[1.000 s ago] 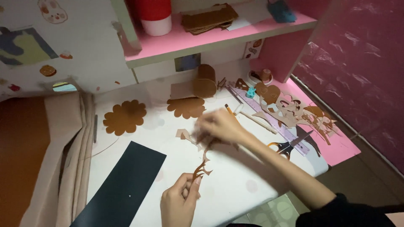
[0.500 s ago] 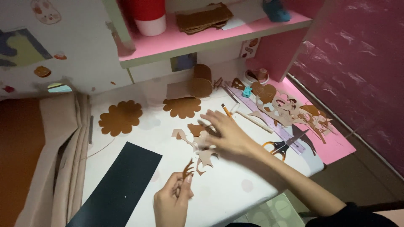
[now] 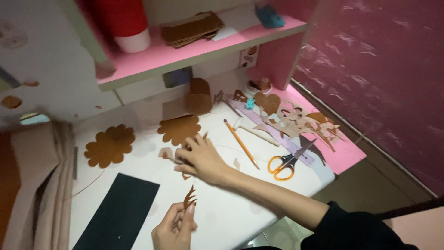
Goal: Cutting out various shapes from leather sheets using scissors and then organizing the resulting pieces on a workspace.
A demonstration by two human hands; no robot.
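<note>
A small brown antler-shaped paper cutout [image 3: 189,200] is pinched upright in the left hand [image 3: 173,228], grip closed on its lower end, low over the white surface [image 3: 226,217]. The right hand [image 3: 202,158] lies flat, fingers spread, pressing on small paper scraps [image 3: 165,153] just below a brown flower cutout [image 3: 179,128]. A pencil [image 3: 241,143] and orange-handled scissors [image 3: 287,161] lie to its right; a black sheet [image 3: 118,213] lies left.

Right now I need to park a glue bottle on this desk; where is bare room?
Bare white desk lies between the black sheet, the right hand and the front edge. The right end, past the scissors, is crowded with paper cutouts.
</note>
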